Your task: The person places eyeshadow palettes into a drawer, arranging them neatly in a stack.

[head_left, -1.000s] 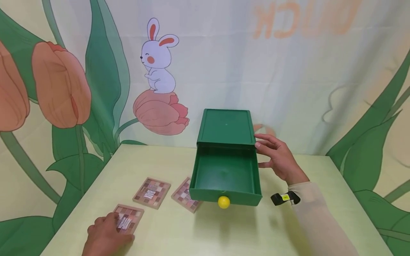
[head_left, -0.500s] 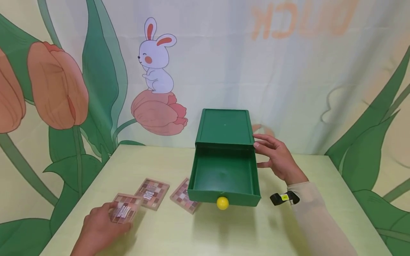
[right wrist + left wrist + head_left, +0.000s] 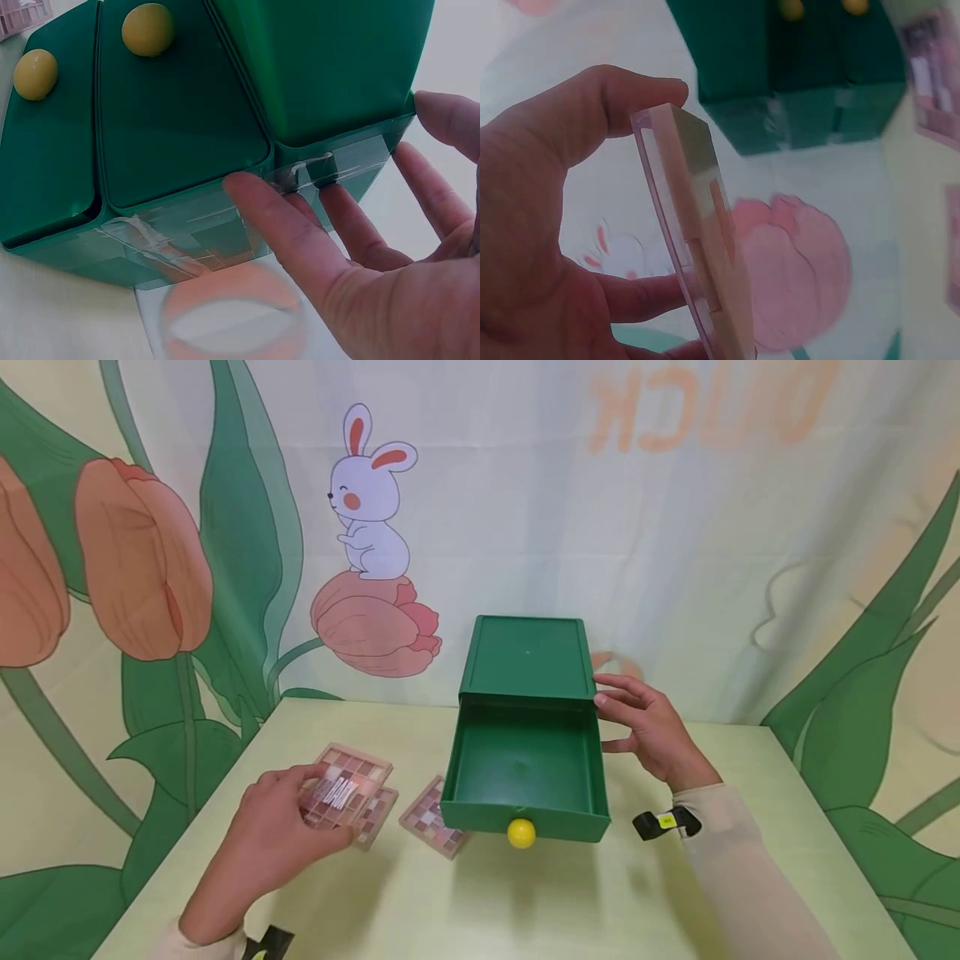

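In the head view my left hand [image 3: 273, 827] holds an eyeshadow palette [image 3: 341, 789] by its edges, raised off the table. In the left wrist view the palette [image 3: 705, 217] stands edge-on, with the thumb and fingers on opposite edges. My right hand [image 3: 651, 722] touches the right side of a green drawer cabinet [image 3: 528, 656]. In the right wrist view its spread fingertips lie against the taped side of the cabinet [image 3: 180, 112]. The top drawer [image 3: 525, 768] is pulled out, with nothing inside and a yellow knob [image 3: 522, 833] in front.
A second palette [image 3: 378, 818] lies on the table [image 3: 375, 910], partly hidden below the held one. Left of the drawer lies a third palette [image 3: 431, 822], partly covered by the drawer's corner. Behind the table hangs a printed cloth [image 3: 525, 510] with tulips and a rabbit.
My left hand has lifted the nearest palette off the table and carried it forward and right, over the second one. The right hand and cabinet stay in place.
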Available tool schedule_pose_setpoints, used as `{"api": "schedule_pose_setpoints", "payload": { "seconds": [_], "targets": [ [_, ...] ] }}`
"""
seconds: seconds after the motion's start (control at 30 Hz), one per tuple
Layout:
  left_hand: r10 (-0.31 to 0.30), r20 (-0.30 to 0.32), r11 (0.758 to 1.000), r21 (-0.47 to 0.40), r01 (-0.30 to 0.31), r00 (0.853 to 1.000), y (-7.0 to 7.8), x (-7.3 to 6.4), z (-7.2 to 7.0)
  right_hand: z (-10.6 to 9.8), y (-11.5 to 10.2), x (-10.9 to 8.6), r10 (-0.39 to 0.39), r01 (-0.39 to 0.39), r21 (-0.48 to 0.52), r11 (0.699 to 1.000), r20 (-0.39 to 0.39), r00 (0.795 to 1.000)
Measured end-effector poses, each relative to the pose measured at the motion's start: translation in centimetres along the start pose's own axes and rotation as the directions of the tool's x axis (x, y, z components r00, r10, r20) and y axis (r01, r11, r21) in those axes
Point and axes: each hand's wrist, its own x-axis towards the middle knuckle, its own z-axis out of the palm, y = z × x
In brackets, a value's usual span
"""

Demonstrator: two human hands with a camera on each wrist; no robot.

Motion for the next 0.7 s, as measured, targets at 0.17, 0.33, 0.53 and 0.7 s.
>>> {"api": "schedule_pose_setpoints", "payload": {
  "seconds": [0.17, 0.33, 0.53, 0.7],
  "targets": [
    [0.089, -0.027, 0.996, -0.014, -0.090, 0.996, 4.0, 0.5, -0.7, -0.2, 0.0, 0.0, 0.002, -0.002, 0.008, 1.000, -0.001, 1.000],
    [0.180, -0.020, 0.983, -0.038, -0.181, 0.983, 7.3, 1.3, -1.1, -0.3, 0.0, 0.1, 0.001, -0.001, 0.005, 1.000, -0.006, 1.000],
    [0.281, 0.029, 0.958, -0.066, -0.279, 0.959, 10.2, 2.6, -0.8, -0.2, -0.1, 0.0, -0.002, 0.002, -0.001, 1.000, -0.003, 1.000],
    [0.336, 0.101, 0.942, -0.045, -0.333, 0.937, 12.4, 4.0, -0.4, 0.0, -0.1, -0.1, -0.008, 0.008, 0.000, 1.000, 0.004, 1.000]
  ]
}}
